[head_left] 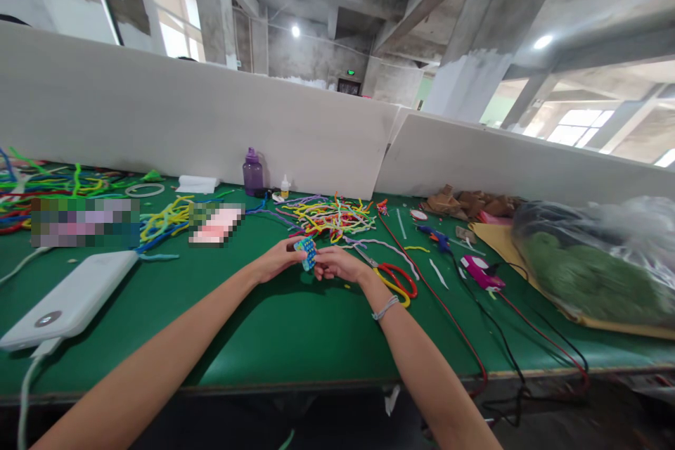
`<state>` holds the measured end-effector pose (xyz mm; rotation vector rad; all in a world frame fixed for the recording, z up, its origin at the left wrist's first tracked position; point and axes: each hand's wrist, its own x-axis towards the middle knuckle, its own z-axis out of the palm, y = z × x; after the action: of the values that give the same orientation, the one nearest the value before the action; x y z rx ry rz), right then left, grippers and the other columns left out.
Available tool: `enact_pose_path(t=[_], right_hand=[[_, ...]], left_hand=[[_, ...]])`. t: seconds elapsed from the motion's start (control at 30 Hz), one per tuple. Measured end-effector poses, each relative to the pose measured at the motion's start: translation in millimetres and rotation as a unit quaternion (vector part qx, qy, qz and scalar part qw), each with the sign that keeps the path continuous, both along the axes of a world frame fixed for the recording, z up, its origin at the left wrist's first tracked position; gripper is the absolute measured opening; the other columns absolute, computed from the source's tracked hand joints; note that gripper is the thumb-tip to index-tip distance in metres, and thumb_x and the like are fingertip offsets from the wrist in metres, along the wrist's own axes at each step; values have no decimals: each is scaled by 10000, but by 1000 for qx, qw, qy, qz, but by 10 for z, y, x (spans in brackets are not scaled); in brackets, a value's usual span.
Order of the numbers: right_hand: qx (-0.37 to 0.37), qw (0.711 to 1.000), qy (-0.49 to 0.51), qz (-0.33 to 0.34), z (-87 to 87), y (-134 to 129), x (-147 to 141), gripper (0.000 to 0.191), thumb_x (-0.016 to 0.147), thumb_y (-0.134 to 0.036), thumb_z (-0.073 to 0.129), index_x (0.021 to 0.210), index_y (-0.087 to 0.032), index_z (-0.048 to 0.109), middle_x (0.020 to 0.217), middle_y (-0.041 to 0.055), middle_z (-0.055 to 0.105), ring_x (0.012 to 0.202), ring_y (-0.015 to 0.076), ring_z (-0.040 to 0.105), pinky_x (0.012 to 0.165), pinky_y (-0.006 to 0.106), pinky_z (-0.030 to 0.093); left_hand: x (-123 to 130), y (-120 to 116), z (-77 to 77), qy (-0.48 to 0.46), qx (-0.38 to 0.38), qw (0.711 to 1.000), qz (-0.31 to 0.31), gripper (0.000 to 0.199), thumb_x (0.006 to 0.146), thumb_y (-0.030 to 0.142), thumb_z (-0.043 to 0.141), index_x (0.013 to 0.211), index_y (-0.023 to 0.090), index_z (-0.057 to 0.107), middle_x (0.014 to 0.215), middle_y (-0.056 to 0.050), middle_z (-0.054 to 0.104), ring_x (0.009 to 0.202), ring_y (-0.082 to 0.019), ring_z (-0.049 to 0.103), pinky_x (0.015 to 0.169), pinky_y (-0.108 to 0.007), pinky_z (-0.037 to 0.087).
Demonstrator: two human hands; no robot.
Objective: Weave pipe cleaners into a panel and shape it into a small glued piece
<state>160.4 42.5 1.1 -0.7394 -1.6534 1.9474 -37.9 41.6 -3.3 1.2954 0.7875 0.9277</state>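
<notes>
Above the green tabletop, my left hand [280, 259] is closed on a small blue-and-teal piece [306, 254] with rows of light dots; its exact kind I cannot make out. My right hand [339, 264] grips the other edge of the same piece, fingers curled, with a grey band round the wrist. Just behind both hands lies a loose heap of coloured pipe cleaners [332, 216]. Scissors [396, 280] with red and yellow handles rest beside my right wrist.
A white power bank [71, 302] with a cable lies at left. At the back stand a purple bottle [252, 172] and a small dropper bottle [285, 187]. A blue glue gun [436, 238], a magenta device [481, 272], cords and a plastic bag of green material [585, 271] occupy the right.
</notes>
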Motion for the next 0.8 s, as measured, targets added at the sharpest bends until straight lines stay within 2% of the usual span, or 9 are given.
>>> enact_pose_path(t=[0.1, 0.23, 0.4, 0.57, 0.67, 0.8], right_hand=[[9, 1000, 7, -27, -4, 8, -13, 266, 688, -383, 629, 733, -145, 520, 579, -21, 524, 528, 92, 541, 403, 180, 267], [54, 992, 8, -117, -18, 29, -36, 300, 670, -414, 634, 670, -158, 478, 562, -32, 516, 506, 75, 507, 408, 180, 264], [105, 981, -22, -165, -49, 61, -39, 322, 666, -449, 627, 676, -159, 488, 553, -36, 524, 489, 68, 490, 415, 174, 289], [159, 963, -59, -212, -40, 109, -10, 319, 709, -474, 584, 744, -159, 557, 550, -23, 540, 465, 80, 496, 384, 182, 291], [169, 952, -37, -252, -24, 140, 12, 333, 716, -481, 577, 838, -171, 592, 645, -7, 579, 510, 100, 535, 386, 193, 321], [166, 955, -28, -243, -12, 145, 26, 340, 702, -484, 592, 802, -159, 609, 658, 4, 585, 556, 124, 571, 411, 202, 361]], left_hand=[[14, -11, 28, -4, 4, 1000, -2, 502, 615, 344, 730, 1044, 134, 575, 971, -78, 635, 887, -184, 590, 830, -316, 449], [53, -14, 52, 25, 30, 999, 23, 454, 678, 414, 662, 1010, 112, 594, 1002, -99, 623, 914, -201, 577, 786, -318, 470], [89, 5, 37, 118, 92, 988, 35, 376, 702, 452, 611, 877, 119, 598, 735, -27, 625, 699, -154, 587, 629, -271, 481], [90, 13, 28, 156, 144, 977, 22, 343, 734, 477, 555, 771, 135, 546, 609, 20, 565, 524, -115, 538, 533, -246, 446], [73, 14, 14, 204, 173, 963, 32, 343, 727, 482, 559, 745, 140, 562, 536, 43, 516, 479, -98, 495, 520, -227, 414], [48, 27, 4, 207, 178, 959, 78, 359, 723, 502, 558, 752, 144, 569, 547, 45, 521, 491, -102, 499, 513, -220, 403]])
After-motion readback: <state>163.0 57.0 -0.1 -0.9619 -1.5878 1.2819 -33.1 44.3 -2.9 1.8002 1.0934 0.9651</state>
